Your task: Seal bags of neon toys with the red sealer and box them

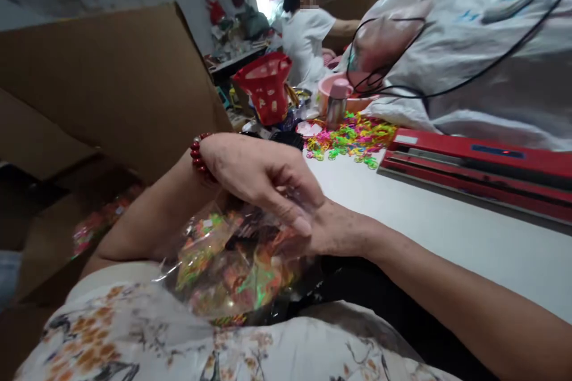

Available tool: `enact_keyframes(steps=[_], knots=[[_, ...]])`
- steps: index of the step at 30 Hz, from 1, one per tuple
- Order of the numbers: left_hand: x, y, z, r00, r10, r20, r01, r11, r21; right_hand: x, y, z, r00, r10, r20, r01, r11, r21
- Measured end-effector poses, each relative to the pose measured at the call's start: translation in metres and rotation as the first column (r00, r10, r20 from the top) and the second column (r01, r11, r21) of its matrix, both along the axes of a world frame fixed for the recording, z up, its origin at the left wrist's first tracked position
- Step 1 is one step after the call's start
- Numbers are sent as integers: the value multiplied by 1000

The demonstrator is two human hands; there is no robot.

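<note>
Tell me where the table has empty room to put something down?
The bare white table between the red machine and the right hand is free. The far end is crowded: colourful loops, pink bowl, red bag. The clear bag fills the lap.

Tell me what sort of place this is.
Probably a small packing workshop: a heap of neon bands on the table, a red sealing machine, and a clear bag of filled packets beside a cardboard box.
</note>
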State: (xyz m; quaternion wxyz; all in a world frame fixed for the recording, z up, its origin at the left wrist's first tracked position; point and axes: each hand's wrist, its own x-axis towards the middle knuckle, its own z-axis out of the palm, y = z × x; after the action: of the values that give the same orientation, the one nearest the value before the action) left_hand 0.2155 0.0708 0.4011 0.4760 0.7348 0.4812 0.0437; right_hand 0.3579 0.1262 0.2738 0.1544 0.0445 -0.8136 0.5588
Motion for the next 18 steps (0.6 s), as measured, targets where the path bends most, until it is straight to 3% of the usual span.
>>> enact_keyframes(steps=[3, 6, 10, 12, 13, 15, 16, 18], knots=[[36, 26, 20, 1000, 6, -1, -6, 986, 167, 35, 10, 12, 989, -146, -30, 145, 989, -37], [68, 59, 22, 997, 21, 69, -42, 944, 327, 74, 23, 14, 920, -392, 8, 390, 910, -139], [97, 108, 1, 975, -130, 178, 21, 858, 513, 129, 39, -1, 693, -720, -18, 685, 666, -295], [103, 130, -21, 935, -90, 344, -118, 835, 538, 154, 48, -13, 566, -824, -31, 742, 526, -417], [105, 140, -35, 880, -24, 474, -242, 837, 491, 166, 53, -19, 504, -863, -28, 757, 457, -468], [110, 155, -66, 688, 129, 714, -434, 862, 262, 186, 62, -29, 395, -918, -15, 763, 338, -551], [113, 160, -83, 588, 205, 783, -460, 880, 115, 193, 67, -33, 356, -934, -5, 761, 293, -579], [124, 164, -113, 482, 294, 825, -383, 918, -103, 204, 74, -37, 311, -950, 17, 752, 235, -616]])
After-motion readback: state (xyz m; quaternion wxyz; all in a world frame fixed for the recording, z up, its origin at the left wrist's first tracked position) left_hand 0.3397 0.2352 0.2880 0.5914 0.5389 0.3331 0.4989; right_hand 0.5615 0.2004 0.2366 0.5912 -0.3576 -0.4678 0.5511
